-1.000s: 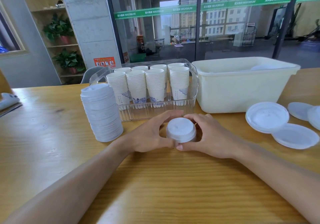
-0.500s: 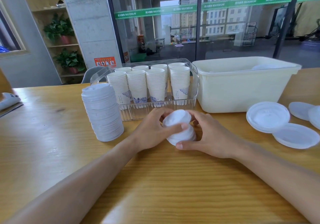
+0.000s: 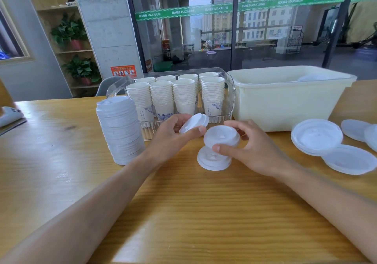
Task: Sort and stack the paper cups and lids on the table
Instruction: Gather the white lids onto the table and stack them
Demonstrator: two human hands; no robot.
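My left hand (image 3: 170, 139) pinches a tilted white lid (image 3: 194, 123) lifted off the table. My right hand (image 3: 251, 147) grips another white lid (image 3: 221, 138), held just above a small pile of lids (image 3: 213, 159) lying on the wooden table (image 3: 183, 212). A tall stack of white lids (image 3: 120, 129) stands to the left. Behind it, several stacks of paper cups (image 3: 175, 96) stand in a clear plastic tray (image 3: 229, 92).
A cream plastic bin (image 3: 285, 104) sits at the back right. Larger flat lids (image 3: 317, 137) lie loose on the table to the right, more at the right edge (image 3: 359, 130). A white device (image 3: 9, 114) rests at the far left edge.
Both hands first cupped one small lid pile on the table. My left hand has lifted the top lid away to the left, and my right hand has raised the one below.
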